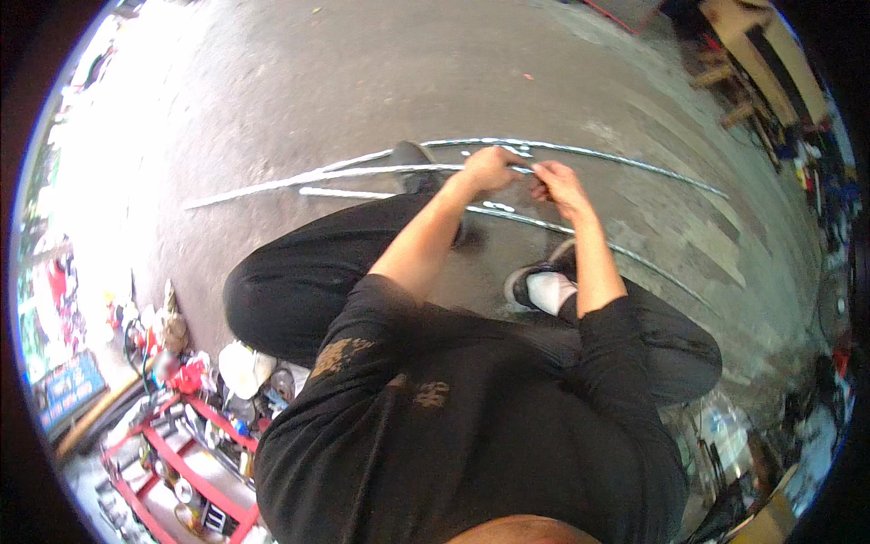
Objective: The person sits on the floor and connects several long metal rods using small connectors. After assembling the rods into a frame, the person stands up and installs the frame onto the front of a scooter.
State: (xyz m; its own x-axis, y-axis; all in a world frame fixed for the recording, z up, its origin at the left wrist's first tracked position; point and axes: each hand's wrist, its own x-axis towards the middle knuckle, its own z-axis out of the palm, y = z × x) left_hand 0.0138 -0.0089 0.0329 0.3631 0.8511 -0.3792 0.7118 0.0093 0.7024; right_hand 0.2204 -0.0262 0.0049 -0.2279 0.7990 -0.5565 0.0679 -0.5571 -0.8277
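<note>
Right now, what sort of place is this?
Probably a workshop or garage: there are long silvery rods over a bare, scuffed floor, and a red frame beside piled clutter.

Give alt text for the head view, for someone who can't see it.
The left hand holds a silvery rod, the right hand close beside it. More rods lie on the grey floor. Bent black-trousered legs show below.
</note>
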